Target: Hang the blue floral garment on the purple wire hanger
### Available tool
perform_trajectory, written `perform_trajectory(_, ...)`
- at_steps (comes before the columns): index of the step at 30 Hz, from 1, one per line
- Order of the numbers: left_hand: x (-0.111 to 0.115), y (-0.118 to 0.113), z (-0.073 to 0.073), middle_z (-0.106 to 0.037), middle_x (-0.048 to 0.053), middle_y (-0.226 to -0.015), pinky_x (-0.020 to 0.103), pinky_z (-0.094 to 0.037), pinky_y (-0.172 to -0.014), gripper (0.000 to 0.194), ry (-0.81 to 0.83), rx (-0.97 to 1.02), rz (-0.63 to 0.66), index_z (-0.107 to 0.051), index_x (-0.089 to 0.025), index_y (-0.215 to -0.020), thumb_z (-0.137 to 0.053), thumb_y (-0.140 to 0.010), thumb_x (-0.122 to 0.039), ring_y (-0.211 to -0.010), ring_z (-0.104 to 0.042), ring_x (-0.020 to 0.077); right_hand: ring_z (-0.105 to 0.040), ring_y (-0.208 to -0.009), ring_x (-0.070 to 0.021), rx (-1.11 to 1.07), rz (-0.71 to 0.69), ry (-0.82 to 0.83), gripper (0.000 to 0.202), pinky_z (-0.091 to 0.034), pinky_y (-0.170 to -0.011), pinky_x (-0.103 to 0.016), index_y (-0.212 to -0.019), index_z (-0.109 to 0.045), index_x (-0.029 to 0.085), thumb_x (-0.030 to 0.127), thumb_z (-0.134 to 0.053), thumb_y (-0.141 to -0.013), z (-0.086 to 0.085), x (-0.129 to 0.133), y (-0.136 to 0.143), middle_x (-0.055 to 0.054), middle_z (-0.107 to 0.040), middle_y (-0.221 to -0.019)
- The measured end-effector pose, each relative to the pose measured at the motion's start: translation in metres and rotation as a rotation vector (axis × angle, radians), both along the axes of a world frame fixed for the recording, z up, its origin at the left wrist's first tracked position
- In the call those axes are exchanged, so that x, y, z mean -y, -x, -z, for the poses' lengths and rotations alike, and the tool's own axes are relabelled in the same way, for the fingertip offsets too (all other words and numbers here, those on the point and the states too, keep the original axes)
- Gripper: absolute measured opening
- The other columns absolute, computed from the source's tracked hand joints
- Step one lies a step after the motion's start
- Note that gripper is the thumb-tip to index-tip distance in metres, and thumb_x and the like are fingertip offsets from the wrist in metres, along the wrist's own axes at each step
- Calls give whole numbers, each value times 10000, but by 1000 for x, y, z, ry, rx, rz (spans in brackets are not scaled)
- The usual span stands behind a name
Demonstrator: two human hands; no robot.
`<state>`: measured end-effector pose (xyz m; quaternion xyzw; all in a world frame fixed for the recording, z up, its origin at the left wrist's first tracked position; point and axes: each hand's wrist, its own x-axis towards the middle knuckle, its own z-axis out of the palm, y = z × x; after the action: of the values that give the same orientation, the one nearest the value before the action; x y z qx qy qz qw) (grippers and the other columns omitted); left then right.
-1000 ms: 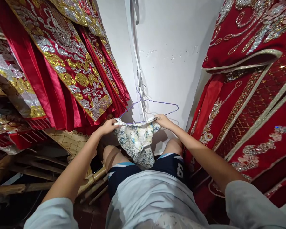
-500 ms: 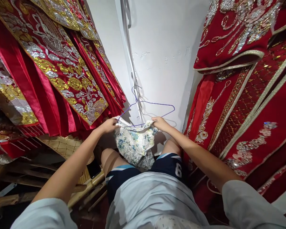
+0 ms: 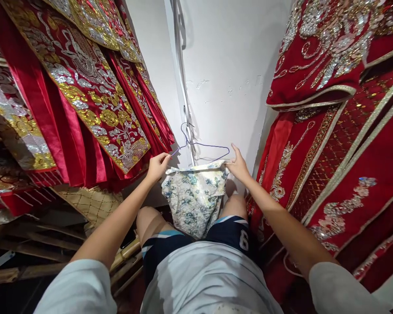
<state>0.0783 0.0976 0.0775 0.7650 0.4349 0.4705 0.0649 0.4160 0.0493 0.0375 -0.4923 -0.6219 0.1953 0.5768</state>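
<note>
The flowered cloth (image 3: pixel 194 198) hangs from the bottom wire of a purple hanger (image 3: pixel 201 146), right between the two hands and just in front of the person's knees, its lower folds dropping down to the dark shorts (image 3: pixel 231 233). The left hand (image 3: pixel 157 165) is closed at the hanger's left end, fingers curled around the wire where the cloth's corner begins — whether it pinches the cloth too cannot be told from here. The right hand (image 3: pixel 238 165) sits at the cloth's right top corner, thumb and lower fingers pinched on the hem, while the forefinger sticks up loose beside the hanger's right shoulder (so only partly closed). The hanger's hook points up toward a pale strip (image 3: pixel 182 78) running down the white wall (image 3: pixel 229 65), close to it; whether hook and strip touch cannot be made out. Room is tight: red embroidered drapes (image 3: pixel 85 87) hang just beside the left hand, nearly brushing its knuckles, and more red embroidered cloth (image 3: pixel 340 131) stands near the right forearm. Open space is the narrow strip of bare wall straight ahead and above the hanger. Low on the left lie bamboo poles (image 3: pixel 26 270) and a woven mat (image 3: pixel 88 203), well below the hands.
</note>
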Motion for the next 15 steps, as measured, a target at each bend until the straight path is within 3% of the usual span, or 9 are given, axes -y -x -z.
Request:
perform_trajectory(2,1,1,-4,-560,-1,-644,259,-358,-614,374,-16,-86,-13,-655,-158,-826,-436,-932,-443,-601,-469,141,-386,-484,-127,77,17,58,929,-400,-581,-277,-1554,-265,135,253,-608,-699,-11,-15,-14,111,-461,-542)
perform_trajectory(4,1,2,-7,-559,8,-666,266,-380,-648,365,-27,-176,-6,-631,-167,-818,-399,-952,-415,-629,-488,152,-421,-512,-129,128,-26,160,815,-426,-620,-296,-1471,-446,131,279,-660,-699,-24,-28,-21,69,-538,-584)
perform_trajectory(7,-1,6,-11,-595,54,-817,295,-420,-737,339,-65,-249,-53,-594,-186,-811,-370,-966,-388,-758,-545,190,-440,-515,-127,170,-119,285,424,-429,-601,-296,-1038,-751,127,297,-749,-651,-43,-35,-29,24,-568,-578)
perform_trajectory(9,-5,13,-13,-597,85,-948,322,-432,-809,302,-89,-221,-122,-587,-195,-846,-380,-961,-384,-871,-565,218,-367,-448,-99,208,-194,359,204,-365,-496,-265,-701,-737,145,308,-811,-605,-54,-28,-37,47,-470,-473)
perform_trajectory(10,-7,18,-13,-594,97,-998,335,-432,-842,280,-90,-191,-153,-588,-196,-880,-396,-953,-385,-918,-568,229,-325,-424,-83,225,-264,413,223,-319,-452,-248,-605,-691,155,321,-840,-589,-59,-23,-41,60,-421,-441)
perform_trajectory(12,-10,27,-13,-601,111,-1033,355,-430,-877,266,-40,-114,-188,-583,-187,-972,-432,-935,-403,-957,-574,245,-316,-411,-74,215,-445,514,320,-282,-412,-230,-561,-645,163,388,-870,-600,-67,-12,-45,59,-412,-438)
perform_trajectory(14,-11,31,-11,-632,107,-991,363,-436,-856,312,64,-37,-195,-571,-173,-1046,-455,-923,-435,-916,-590,248,-445,-466,-110,118,-575,504,365,-378,-445,-242,-674,-690,153,494,-820,-697,-69,-3,-40,11,-531,-523)
perform_trajectory(15,-11,31,-10,-648,99,-959,359,-439,-838,329,110,-7,-190,-571,-169,-1057,-453,-923,-444,-887,-597,245,-531,-536,-141,57,-562,429,389,-449,-500,-265,-764,-714,145,530,-768,-760,-68,-1,-34,-24,-603,-605)
